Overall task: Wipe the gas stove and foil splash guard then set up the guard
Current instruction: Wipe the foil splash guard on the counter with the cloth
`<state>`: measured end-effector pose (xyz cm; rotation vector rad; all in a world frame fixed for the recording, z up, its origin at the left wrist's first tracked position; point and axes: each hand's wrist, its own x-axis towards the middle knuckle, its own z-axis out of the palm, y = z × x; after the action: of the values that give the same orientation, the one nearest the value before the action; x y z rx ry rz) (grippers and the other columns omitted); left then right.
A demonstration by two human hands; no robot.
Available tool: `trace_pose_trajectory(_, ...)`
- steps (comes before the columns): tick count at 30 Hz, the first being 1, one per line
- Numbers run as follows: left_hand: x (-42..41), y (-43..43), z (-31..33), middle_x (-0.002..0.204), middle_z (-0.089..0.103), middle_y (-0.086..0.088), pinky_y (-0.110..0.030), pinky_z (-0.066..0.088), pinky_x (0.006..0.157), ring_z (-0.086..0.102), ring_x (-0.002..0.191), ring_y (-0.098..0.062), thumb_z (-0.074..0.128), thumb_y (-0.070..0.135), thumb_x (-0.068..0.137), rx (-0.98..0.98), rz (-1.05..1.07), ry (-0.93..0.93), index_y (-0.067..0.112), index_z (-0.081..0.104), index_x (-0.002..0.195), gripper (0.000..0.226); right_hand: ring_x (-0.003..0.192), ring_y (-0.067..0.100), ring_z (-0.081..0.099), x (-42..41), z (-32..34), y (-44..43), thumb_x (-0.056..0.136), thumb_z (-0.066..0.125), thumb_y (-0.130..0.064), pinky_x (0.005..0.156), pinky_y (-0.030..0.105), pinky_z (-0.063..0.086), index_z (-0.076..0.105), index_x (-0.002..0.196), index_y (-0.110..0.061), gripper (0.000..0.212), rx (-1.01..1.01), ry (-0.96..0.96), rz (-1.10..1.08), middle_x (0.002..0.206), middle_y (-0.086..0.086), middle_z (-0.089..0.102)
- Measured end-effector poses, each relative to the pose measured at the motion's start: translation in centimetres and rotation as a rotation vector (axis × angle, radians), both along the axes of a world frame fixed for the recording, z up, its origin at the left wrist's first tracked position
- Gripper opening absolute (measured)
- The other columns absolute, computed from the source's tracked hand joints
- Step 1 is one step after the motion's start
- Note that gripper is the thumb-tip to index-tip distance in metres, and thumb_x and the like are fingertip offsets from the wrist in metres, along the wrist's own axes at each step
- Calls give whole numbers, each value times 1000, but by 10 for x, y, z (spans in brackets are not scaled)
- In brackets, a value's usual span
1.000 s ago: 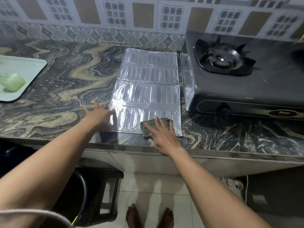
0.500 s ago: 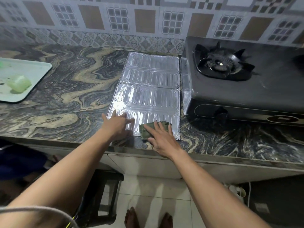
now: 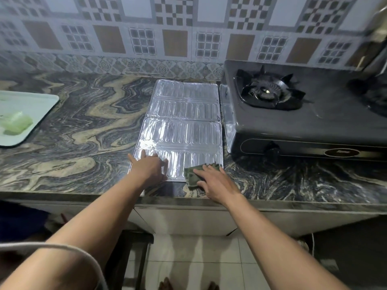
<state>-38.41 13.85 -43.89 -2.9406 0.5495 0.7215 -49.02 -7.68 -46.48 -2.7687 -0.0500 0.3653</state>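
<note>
The silver foil splash guard (image 3: 182, 122) lies flat on the marbled counter, just left of the dark gas stove (image 3: 314, 122). One of its panels stands up against the stove's left side. My left hand (image 3: 149, 167) presses flat, fingers spread, on the guard's near left corner. My right hand (image 3: 213, 181) lies palm down on a folded green cloth (image 3: 191, 176) at the guard's near right corner, by the counter's front edge. A black burner (image 3: 266, 91) sits on the stove's left half.
A pale tray (image 3: 37, 105) holding a light green lump (image 3: 16, 123) rests at the counter's far left. The tiled wall (image 3: 188, 38) runs behind. Below the counter's front edge are white floor tiles, a dark stool and bare feet.
My left hand slid from the counter beside the guard onto the guard's near left corner. The right hand with the cloth stayed at the near right corner. The camera tilted up.
</note>
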Motion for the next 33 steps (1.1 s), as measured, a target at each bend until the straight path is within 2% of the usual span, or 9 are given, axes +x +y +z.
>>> trace_pose_trajectory(4,-2,1,0,164,20,-4,-83,0,103,3,150,-43,60,44,91,-13,2,-13,38,51,137,47,130,19,47,-3,3,3,98,51,-48,112,51,29,43,145,-33,50,-78,-83,-100,141,-5,53)
trace_pose_trajectory(11,-6,-18,3,136,57,-3,-80,4,106,16,149,-42,61,12,84,-29,-75,-127,26,72,102,25,114,22,53,0,8,2,90,62,-50,103,48,34,59,117,-30,34,-62,-54,-257,111,-4,58)
trace_pose_trajectory(14,-14,-32,2,137,60,4,-62,16,116,33,145,-26,61,5,84,-160,-176,-201,33,67,122,48,116,21,51,5,13,4,86,68,-48,106,52,33,60,106,-27,30,-9,9,-331,115,-4,57)
trace_pose_trajectory(17,-17,-42,-4,134,63,0,-48,36,111,50,130,-22,63,18,90,-272,-246,-158,36,58,135,48,110,22,53,9,20,5,84,73,-39,104,49,33,57,100,-27,26,50,40,-389,112,-5,59)
trace_pose_trajectory(20,-20,-48,-9,136,61,0,-48,38,108,49,130,-23,62,23,92,-303,-278,-106,39,57,135,47,96,24,56,8,24,3,83,73,-31,93,43,36,53,90,-26,22,98,29,-423,95,-6,61)
trace_pose_trajectory(23,-20,-49,-12,139,58,3,-53,32,111,40,136,-24,63,33,92,-317,-293,-108,41,54,137,47,90,24,57,4,25,-4,83,74,-28,85,38,47,53,87,-24,21,227,21,-468,91,-5,62)
trace_pose_trajectory(26,-16,-55,-11,139,57,2,-48,39,107,45,131,-26,67,44,89,-408,-323,-97,37,53,140,54,89,22,61,0,25,-13,79,77,-22,79,34,49,54,82,-22,23,414,-12,-525,90,-1,66)
trace_pose_trajectory(29,-16,-66,-5,139,57,-3,-41,42,106,51,127,-26,74,36,84,-588,-300,-45,29,55,140,59,88,20,63,0,29,-24,77,79,-14,74,29,46,55,79,-20,25,557,-96,-568,89,4,69)
trace_pose_trajectory(33,-15,-80,11,137,58,-3,-30,41,104,54,124,-22,79,29,81,-740,-276,28,25,59,137,60,84,18,69,1,38,-37,80,77,-5,78,30,54,59,92,-21,27,787,-76,-571,95,7,74)
